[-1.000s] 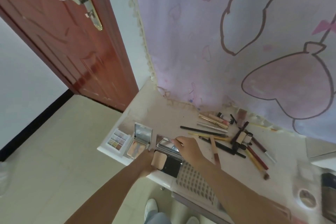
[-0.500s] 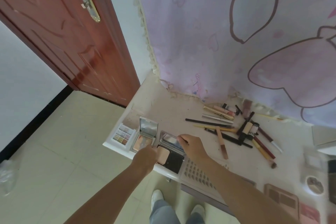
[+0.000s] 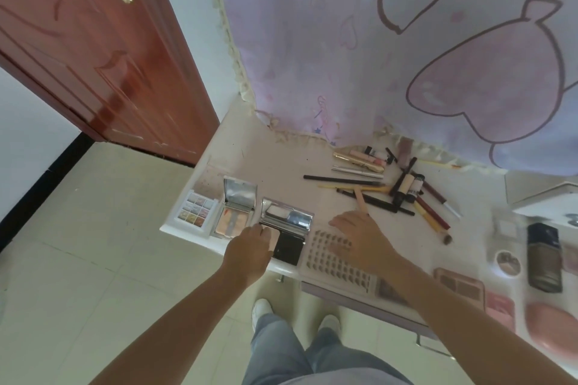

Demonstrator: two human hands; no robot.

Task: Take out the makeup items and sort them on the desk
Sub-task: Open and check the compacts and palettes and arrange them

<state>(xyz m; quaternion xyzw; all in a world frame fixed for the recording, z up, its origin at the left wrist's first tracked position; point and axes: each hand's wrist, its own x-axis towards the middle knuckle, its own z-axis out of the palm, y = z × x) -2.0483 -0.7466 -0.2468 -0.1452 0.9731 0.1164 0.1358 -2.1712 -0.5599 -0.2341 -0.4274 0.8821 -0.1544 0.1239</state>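
Three palettes lie in a row at the desk's left end: a small eyeshadow palette (image 3: pixel 195 212), an open silver compact (image 3: pixel 236 211) and an open black powder compact (image 3: pixel 286 233) with its mirrored lid up. My left hand (image 3: pixel 250 251) touches the black compact's near left edge, fingers bent over the powder pan. My right hand (image 3: pixel 359 237) hovers with relaxed, spread fingers over a clear tray of false lashes (image 3: pixel 331 262) and holds nothing. Several pencils, brushes and tubes (image 3: pixel 375 187) lie scattered behind it.
The white desk (image 3: pixel 275 159) ends at its left corner beside a red door (image 3: pixel 93 56). A lilac curtain (image 3: pixel 375 56) hangs along the back. At the right lie a brown palette (image 3: pixel 459 284), a dark bottle (image 3: pixel 542 256), a round jar (image 3: pixel 508 262) and a pink pouch (image 3: pixel 553 331).
My right hand has let go of the black compact's lid and moved right over the lash tray. My left hand stays at the compact.
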